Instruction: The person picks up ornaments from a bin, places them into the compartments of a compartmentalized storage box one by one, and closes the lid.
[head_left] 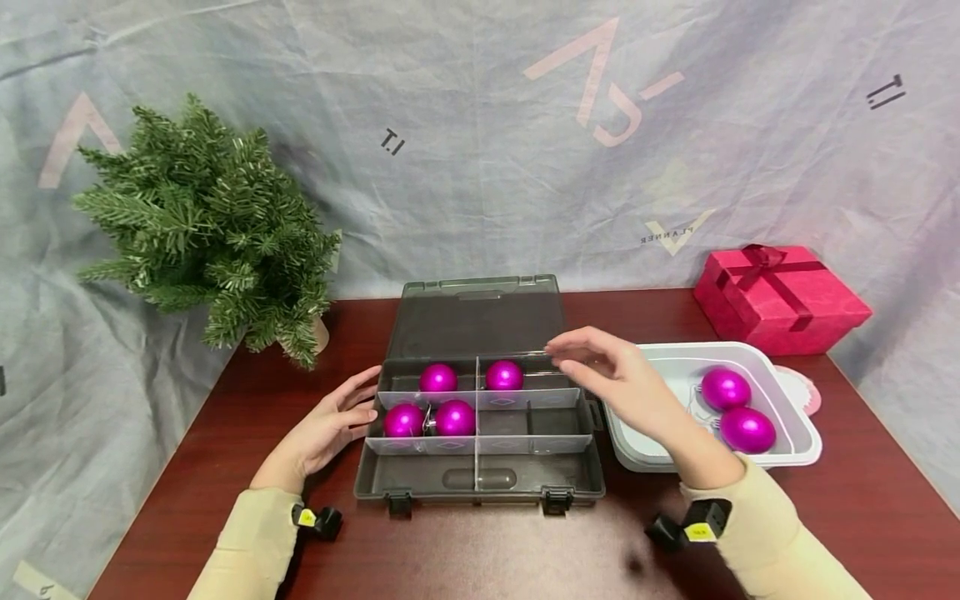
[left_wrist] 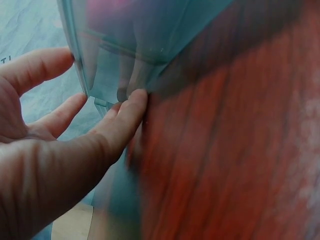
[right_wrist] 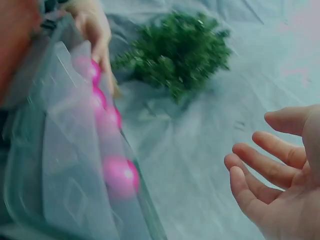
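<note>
A grey see-through divided box point(head_left: 420, 477) lies with its lid point(head_left: 480, 321) folded back. Two magenta ball ornaments point(head_left: 504, 376) sit in its back row, one on each side of the middle divider. Another pair of balls point(head_left: 454, 417) shares the left cell of the middle row. My left hand point(head_left: 322, 433) rests its fingertips against the box's left wall, fingers fairly straight. Above the box's back right corner, my right hand point(head_left: 615, 379) hovers with loosely bent fingers and nothing in them, as the right wrist view also shows.
Right of the box stands a white tub point(head_left: 652, 396) holding two more magenta balls point(head_left: 747, 429) with metal hooks. Behind it are a red gift box point(head_left: 787, 300) with a ribbon and a pink-and-white item point(head_left: 802, 390). A small artificial fir tree point(head_left: 217, 233) stands back left.
</note>
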